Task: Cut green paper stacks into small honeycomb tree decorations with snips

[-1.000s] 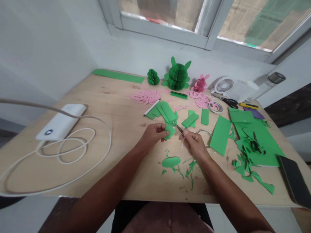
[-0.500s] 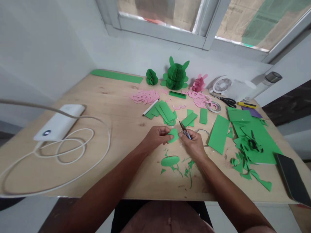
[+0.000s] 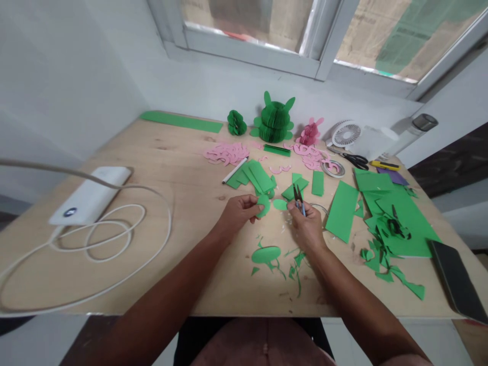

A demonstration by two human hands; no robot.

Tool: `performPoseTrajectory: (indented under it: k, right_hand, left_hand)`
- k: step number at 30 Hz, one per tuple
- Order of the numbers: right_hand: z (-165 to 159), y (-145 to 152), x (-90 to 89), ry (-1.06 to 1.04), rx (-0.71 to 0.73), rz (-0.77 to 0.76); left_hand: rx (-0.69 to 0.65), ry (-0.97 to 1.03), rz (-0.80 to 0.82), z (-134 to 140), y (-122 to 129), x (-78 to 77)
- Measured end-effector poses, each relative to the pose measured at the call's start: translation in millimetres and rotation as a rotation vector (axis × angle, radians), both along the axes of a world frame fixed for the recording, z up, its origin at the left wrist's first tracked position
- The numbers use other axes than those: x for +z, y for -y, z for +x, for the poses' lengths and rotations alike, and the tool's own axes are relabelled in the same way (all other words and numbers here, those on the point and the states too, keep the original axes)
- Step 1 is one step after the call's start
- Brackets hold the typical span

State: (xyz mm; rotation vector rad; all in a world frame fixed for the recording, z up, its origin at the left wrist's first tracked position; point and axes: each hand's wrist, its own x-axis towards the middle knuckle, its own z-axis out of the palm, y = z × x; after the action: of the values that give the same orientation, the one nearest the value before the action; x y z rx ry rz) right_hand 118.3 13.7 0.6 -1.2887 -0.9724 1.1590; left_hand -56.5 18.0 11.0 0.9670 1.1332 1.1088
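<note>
My left hand (image 3: 241,211) is closed, pinching a rounded piece of green paper (image 3: 263,206) between thumb and fingers. My right hand (image 3: 306,219) is wrapped round small scissors (image 3: 298,199) with light blue handles, their dark blades pointing away from me and slightly apart. A green paper oval (image 3: 280,204) touches the tip of my right thumb; whether it is pinched or lies on the table I cannot tell. Nearer to me, a larger green oval (image 3: 266,254) lies among thin green offcuts (image 3: 296,269). Cut green strips (image 3: 259,175) lie just beyond my hands.
Folded green (image 3: 275,122) and pink (image 3: 309,133) paper figures stand by the wall, with pink scraps (image 3: 226,152) before them. To the right are green sheets (image 3: 414,218), black scissors (image 3: 396,226) and a phone (image 3: 455,277). A power bank (image 3: 91,193) with a looped cable lies left.
My hands have moved apart, the left one slightly left with its paper. A separate green oval now shows beside my right thumb. The scissors have turned more upright in view.
</note>
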Motion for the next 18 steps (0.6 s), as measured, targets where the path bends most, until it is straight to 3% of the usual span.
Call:
performPoseTrajectory:
  k: [13,18]
  right_hand:
    - [-4.9,4.0,-3.8,-0.057,0.037,-0.01]
    - [-6.3,4.2,-9.2,-0.064,0.039,-0.016]
  left_hand:
    - [-0.019,0.007,-0.002,11.9,6.3,-1.2]
    - [-0.049,0.111,-0.068,14.4,8.0,-2.2]
